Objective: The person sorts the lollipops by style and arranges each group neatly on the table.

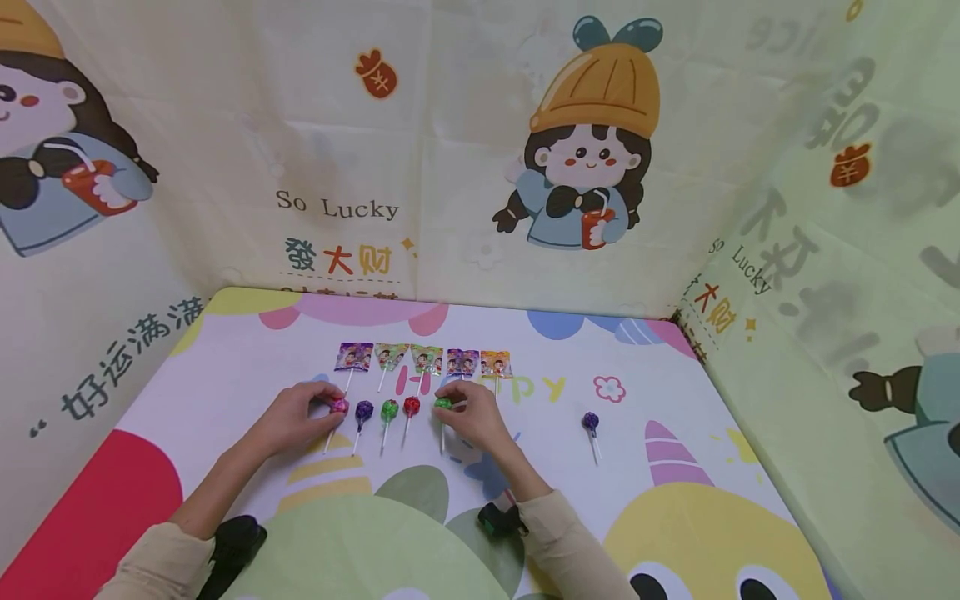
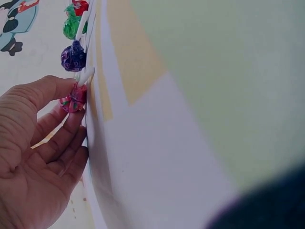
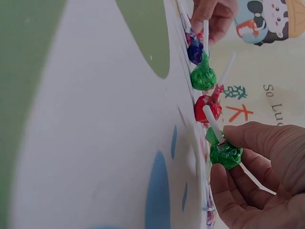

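Observation:
My left hand [image 1: 302, 417] pinches a pink lollipop [image 2: 73, 98] between thumb and fingers at the left end of a row. To its right stand a purple lollipop [image 1: 363, 410], a green lollipop [image 1: 389, 410] and a red lollipop [image 1: 412, 406], sticks toward me. At the row's right end my right hand [image 1: 474, 414] grips another green lollipop [image 3: 226, 154] by its wrapped head; its white stick points toward me in the head view. Off to the right lies a separate purple lollipop [image 1: 591, 421], touched by neither hand.
Behind the row lie several flat-wrapped lollipops, among them a purple one [image 1: 354, 357] and an orange one [image 1: 496, 363]. A printed cloth covers the table [image 1: 540, 350]. Patterned sheets [image 1: 457, 167] hang behind it and at the sides.

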`<state>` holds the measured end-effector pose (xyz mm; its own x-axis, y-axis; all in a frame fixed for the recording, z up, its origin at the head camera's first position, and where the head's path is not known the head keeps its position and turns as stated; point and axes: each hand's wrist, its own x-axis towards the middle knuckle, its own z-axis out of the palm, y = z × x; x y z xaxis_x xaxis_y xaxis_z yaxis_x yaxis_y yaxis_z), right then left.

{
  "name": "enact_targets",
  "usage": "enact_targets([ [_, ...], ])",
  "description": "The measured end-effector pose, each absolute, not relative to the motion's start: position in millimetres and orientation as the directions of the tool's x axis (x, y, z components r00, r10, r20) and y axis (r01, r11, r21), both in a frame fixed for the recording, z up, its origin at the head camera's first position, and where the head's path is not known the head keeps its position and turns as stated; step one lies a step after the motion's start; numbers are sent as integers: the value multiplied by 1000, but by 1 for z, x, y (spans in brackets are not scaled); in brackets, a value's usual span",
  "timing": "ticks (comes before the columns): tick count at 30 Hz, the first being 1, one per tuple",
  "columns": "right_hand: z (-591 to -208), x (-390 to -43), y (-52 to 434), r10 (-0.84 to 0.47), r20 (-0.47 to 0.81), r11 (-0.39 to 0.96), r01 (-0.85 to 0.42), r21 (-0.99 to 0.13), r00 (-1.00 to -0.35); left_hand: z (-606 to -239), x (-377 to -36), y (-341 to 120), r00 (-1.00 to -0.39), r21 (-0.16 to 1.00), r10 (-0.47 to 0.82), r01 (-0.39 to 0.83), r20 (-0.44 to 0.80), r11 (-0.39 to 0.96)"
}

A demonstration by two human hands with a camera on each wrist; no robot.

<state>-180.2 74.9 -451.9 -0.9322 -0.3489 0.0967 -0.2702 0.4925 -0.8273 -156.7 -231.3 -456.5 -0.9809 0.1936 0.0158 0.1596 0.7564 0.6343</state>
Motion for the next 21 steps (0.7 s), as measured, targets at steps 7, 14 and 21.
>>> enact_targets([
  [7,-454,-182,70,-352,81,508,-263,-820,-933,-456,-156,-231,-980,644,198,141,-17,752],
  [14,-453,-186,65,-354,58,505,-243,-828,-933,-454,-158,-233,-981,638,194,148,-2,756],
  [21,-455,-189,62,-340,25,521,-211,-827,-940,-454,-158,-234,-981,640,196,153,4,753],
])
